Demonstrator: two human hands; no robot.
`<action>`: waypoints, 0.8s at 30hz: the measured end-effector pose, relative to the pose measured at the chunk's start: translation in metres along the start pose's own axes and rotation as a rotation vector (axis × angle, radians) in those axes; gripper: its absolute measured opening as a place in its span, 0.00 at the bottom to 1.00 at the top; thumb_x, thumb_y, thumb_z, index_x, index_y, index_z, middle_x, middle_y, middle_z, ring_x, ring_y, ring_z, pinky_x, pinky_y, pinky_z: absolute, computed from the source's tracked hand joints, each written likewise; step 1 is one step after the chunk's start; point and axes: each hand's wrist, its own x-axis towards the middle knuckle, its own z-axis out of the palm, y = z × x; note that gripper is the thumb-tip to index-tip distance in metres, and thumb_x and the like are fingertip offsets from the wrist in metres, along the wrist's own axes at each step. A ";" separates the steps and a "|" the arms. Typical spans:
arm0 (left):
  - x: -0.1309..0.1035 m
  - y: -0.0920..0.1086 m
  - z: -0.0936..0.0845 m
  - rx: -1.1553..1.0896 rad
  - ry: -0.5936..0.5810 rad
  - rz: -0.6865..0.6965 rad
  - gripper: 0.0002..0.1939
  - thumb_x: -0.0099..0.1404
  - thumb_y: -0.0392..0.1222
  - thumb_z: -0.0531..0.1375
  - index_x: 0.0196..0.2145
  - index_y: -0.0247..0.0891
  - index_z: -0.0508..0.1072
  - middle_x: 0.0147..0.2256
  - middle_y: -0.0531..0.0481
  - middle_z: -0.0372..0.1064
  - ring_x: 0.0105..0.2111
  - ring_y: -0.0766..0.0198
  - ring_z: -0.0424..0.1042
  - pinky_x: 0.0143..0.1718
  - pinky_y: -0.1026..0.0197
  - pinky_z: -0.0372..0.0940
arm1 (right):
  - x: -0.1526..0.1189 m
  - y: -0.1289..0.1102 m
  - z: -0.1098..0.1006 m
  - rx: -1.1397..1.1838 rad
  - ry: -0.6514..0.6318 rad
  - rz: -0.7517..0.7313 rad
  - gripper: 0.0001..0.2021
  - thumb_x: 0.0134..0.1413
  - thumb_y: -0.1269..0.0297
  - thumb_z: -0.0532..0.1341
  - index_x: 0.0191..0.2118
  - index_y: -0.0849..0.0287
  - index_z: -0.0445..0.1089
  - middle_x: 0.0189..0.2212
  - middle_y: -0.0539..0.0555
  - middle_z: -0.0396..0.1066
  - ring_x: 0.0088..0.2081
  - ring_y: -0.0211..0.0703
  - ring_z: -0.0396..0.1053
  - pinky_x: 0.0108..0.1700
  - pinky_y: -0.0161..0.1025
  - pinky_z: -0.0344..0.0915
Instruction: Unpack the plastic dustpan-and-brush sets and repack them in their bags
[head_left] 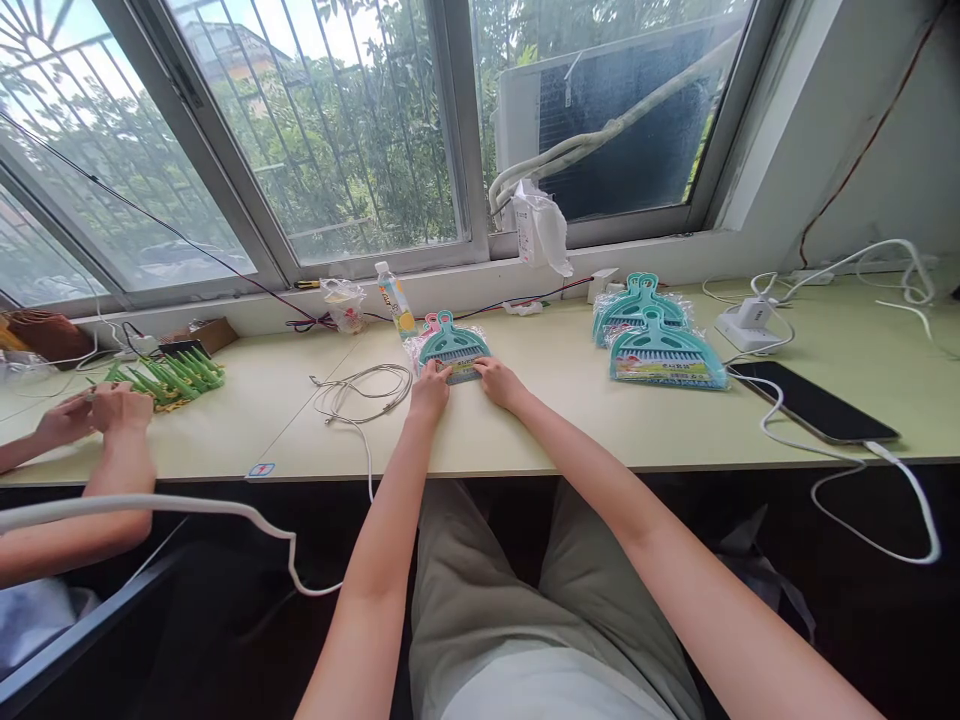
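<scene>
Straight ahead on the pale table lies a teal brush-and-dustpan set (452,345) in clear wrapping, with a pink handle showing behind it. My left hand (431,390) grips its lower left edge, fingers closed on it. At the lower right edge, my right hand (498,382) also has its fingers closed on the set. More teal sets (666,352) in clear wrapping stand in an overlapping group to the right, apart from my hands.
A bottle (395,300) stands behind the set. A coiled cable (364,393) lies left of my hands; a phone (816,400) and white charger (752,320) are at right. At far left, another person's hands (112,408) are beside green items (176,378).
</scene>
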 end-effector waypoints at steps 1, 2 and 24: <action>0.000 0.000 0.001 0.009 -0.007 -0.014 0.25 0.66 0.32 0.51 0.59 0.45 0.70 0.54 0.38 0.61 0.54 0.48 0.65 0.48 0.51 0.68 | 0.000 0.001 0.001 -0.001 0.001 0.012 0.22 0.60 0.81 0.50 0.56 0.66 0.69 0.60 0.63 0.65 0.61 0.46 0.62 0.62 0.41 0.60; 0.000 -0.001 0.001 0.014 -0.010 -0.023 0.26 0.66 0.33 0.51 0.60 0.46 0.69 0.55 0.38 0.60 0.54 0.48 0.66 0.49 0.51 0.68 | 0.001 0.002 0.002 -0.002 0.001 0.022 0.22 0.60 0.81 0.50 0.57 0.66 0.69 0.60 0.63 0.64 0.61 0.46 0.62 0.62 0.40 0.60; 0.004 -0.005 0.010 -0.048 -0.027 0.079 0.30 0.66 0.31 0.47 0.64 0.43 0.64 0.65 0.43 0.57 0.65 0.50 0.55 0.62 0.47 0.60 | 0.001 0.008 0.005 0.091 0.024 0.068 0.24 0.60 0.79 0.50 0.60 0.66 0.66 0.63 0.64 0.60 0.62 0.46 0.60 0.64 0.41 0.57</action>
